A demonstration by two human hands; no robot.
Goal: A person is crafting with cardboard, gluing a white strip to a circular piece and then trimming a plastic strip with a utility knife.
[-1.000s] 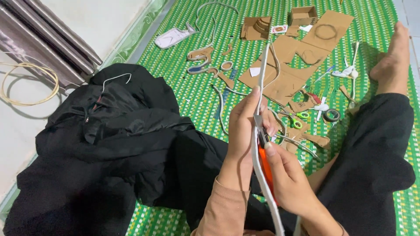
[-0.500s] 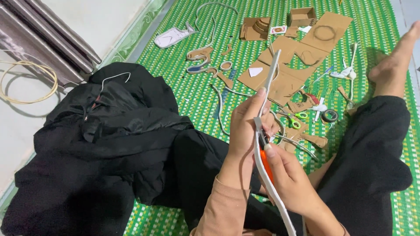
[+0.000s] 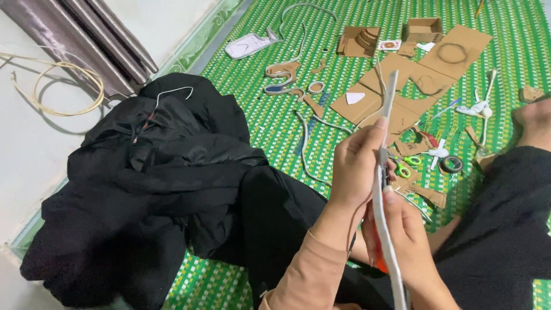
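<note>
Cardboard strip (image 3: 385, 172) upright, between 2 hands' grip

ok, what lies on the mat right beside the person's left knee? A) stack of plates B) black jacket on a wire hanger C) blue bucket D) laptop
B: a heaped black jacket with a wire hanger poking out of it lies on the green mat, left of the hands; none of the other options is in view.
</note>
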